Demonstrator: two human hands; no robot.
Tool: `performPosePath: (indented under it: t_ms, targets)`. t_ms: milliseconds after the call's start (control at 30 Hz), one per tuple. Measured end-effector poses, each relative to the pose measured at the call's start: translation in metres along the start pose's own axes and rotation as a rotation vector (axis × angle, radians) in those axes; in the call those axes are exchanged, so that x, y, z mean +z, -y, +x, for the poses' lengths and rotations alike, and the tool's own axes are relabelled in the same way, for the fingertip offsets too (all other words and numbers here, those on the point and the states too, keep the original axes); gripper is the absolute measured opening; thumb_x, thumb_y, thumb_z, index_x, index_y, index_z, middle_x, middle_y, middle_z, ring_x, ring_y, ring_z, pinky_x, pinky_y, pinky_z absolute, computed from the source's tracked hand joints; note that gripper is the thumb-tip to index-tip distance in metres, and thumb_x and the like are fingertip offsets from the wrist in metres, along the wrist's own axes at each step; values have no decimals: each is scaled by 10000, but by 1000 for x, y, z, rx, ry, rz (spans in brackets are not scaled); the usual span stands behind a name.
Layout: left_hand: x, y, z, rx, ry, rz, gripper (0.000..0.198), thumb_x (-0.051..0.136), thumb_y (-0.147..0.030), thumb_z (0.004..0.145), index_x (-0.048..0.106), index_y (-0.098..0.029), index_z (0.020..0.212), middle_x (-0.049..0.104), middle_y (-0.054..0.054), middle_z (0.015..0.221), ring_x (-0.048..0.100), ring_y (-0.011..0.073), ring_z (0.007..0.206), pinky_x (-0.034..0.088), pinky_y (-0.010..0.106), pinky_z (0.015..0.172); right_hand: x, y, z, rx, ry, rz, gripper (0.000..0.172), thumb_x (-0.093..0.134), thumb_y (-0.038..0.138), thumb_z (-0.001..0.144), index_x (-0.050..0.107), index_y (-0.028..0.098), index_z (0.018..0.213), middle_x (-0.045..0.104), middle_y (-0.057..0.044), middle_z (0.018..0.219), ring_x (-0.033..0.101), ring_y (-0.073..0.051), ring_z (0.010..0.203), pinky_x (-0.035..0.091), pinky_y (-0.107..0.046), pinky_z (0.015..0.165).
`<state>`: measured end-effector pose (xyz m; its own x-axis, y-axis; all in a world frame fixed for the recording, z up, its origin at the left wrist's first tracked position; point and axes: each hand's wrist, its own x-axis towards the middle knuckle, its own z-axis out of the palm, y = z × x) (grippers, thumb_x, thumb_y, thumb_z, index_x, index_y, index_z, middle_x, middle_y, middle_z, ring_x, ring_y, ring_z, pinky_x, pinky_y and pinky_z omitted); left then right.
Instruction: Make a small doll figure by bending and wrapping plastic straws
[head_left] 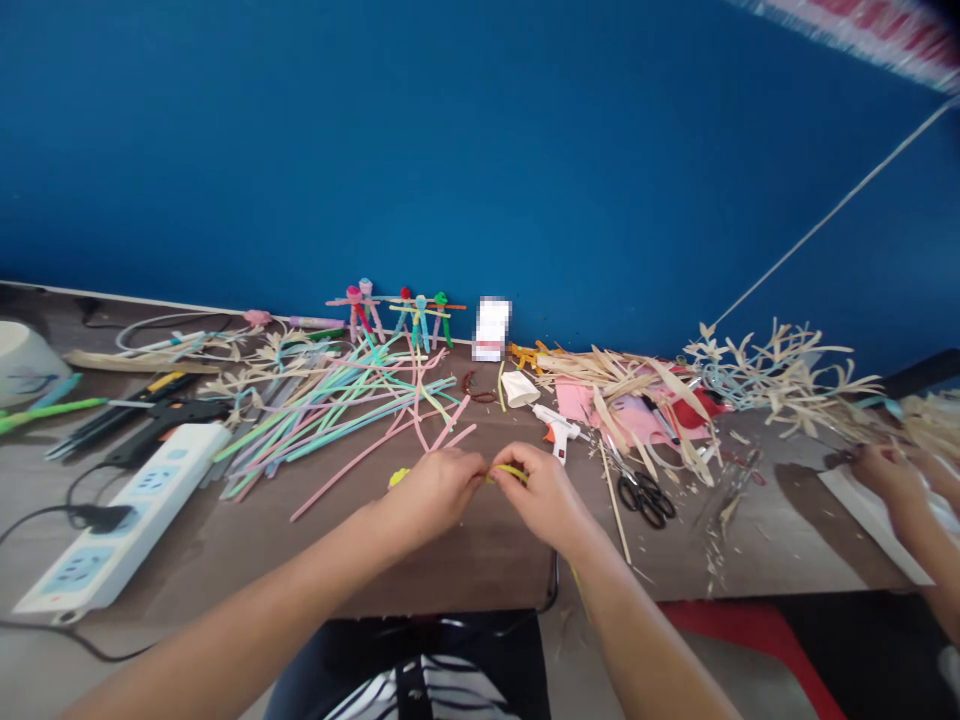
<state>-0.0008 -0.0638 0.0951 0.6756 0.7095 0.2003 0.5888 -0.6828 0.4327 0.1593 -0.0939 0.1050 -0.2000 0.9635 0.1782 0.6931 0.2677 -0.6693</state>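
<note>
Both hands meet over the front middle of the table, pinching a yellow pipe cleaner (511, 472). My left hand (442, 485) is closed, its fingertips at one part of the yellow stem. A coiled yellow piece (399, 477) shows just beyond the left wrist. My right hand (536, 490) is closed on the same pipe cleaner, close beside the left fingertips. Beyond the hands lies a spread of pastel pipe cleaners (352, 400). A white glue gun (556, 430) rests just past my right hand.
Small pipe-cleaner figures (405, 315) lean against the blue wall. A power strip (127, 520) and a black glue gun (169, 425) lie left. Black-handled scissors (645, 497), a thin stick (615, 505) and dried strips (600, 375) lie right. Another person's hand (889, 475) works at far right.
</note>
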Motion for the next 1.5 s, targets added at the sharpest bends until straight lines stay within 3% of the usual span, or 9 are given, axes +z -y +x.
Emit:
performPosePath:
  t_ms: [133, 267, 500, 800, 933, 1133, 1267, 1500]
  targets:
    - [-7, -2, -2, -12, 67, -35, 157, 373, -165, 811, 527, -167, 785, 608, 39, 707, 570, 166, 673, 385, 238, 585, 3, -14, 7, 112, 78, 271, 76, 504, 210, 733, 560, 159, 734, 577, 10, 668, 500, -110, 614, 365, -205, 567]
    - [-9, -4, -3, -74, 75, -100, 90, 411, -174, 798, 452, -170, 878, 610, 33, 751, 577, 165, 661, 380, 234, 555, 1, -14, 12, 165, 156, 366, 65, 533, 203, 693, 569, 150, 683, 541, 28, 606, 451, -86, 546, 335, -192, 512]
    - [-7, -4, -5, -18, 113, -56, 51, 416, -188, 808, 430, -172, 854, 594, 38, 757, 581, 173, 660, 391, 244, 560, -2, -16, 17, 296, 286, 550, 94, 577, 243, 669, 555, 154, 688, 487, 63, 514, 353, -45, 405, 273, -173, 397]
    - [1, 4, -7, 114, -37, -169, 174, 414, -174, 821, 520, -179, 959, 635, 53, 865, 589, 160, 788, 422, 254, 696, 6, -25, 19, 446, 362, 918, 255, 666, 336, 594, 505, 159, 683, 509, 67, 428, 362, -36, 307, 240, -143, 307]
    - [1, 3, -6, 6, -155, -297, 151, 421, -207, 826, 569, -184, 848, 644, 16, 781, 590, 127, 713, 415, 209, 660, 12, -23, 14, 419, 265, 921, 219, 634, 329, 625, 528, 144, 672, 523, 53, 459, 339, -20, 304, 217, -141, 307]
    - [7, 3, -1, -182, -237, -388, 104, 456, -220, 797, 549, -175, 805, 636, -5, 689, 580, 117, 610, 395, 196, 581, 28, -18, 4, 295, 14, 727, 183, 555, 340, 709, 559, 160, 742, 540, 32, 612, 411, -36, 374, 312, -162, 354]
    - [12, 5, 1, -193, -190, -451, 115, 435, -208, 796, 538, -178, 838, 644, 8, 729, 593, 130, 653, 408, 205, 605, 35, -18, 3, 275, -89, 608, 220, 529, 380, 722, 547, 161, 706, 528, 25, 587, 427, -61, 396, 345, -181, 362]
    - [8, 6, 4, -169, -35, -458, 210, 404, -170, 783, 562, -172, 921, 650, 43, 856, 595, 149, 771, 412, 211, 653, 36, -23, 6, 266, -175, 516, 239, 500, 384, 737, 546, 157, 677, 481, 43, 507, 387, -61, 369, 297, -182, 355]
